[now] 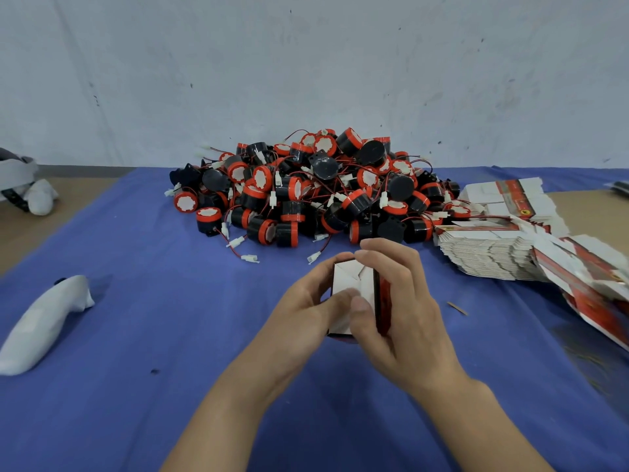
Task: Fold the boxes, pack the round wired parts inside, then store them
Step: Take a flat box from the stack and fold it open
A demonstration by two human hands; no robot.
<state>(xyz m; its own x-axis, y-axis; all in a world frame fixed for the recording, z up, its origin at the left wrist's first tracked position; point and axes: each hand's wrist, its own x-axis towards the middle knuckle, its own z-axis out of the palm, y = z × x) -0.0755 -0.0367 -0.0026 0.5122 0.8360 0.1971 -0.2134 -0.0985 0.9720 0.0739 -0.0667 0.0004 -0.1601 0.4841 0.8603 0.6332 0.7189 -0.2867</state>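
A small box (352, 284), white on its flaps with a red side, sits between both hands over the middle of the blue cloth. My left hand (299, 313) grips its left side, fingers curled round the far edge. My right hand (396, 301) wraps the red right side, its thumb pressing on the white end flaps. Behind the hands lies a big heap of round wired parts (306, 189), black with red caps and white connectors. A pile of flat unfolded boxes (510, 240) lies at the right.
The blue cloth (153, 301) covers the table, with bare tan table (51, 212) at the far left. A white cloth-wrapped object (47, 321) lies on the left. A grey wall stands behind the heap. A small wooden sliver (457, 308) lies right of my hands.
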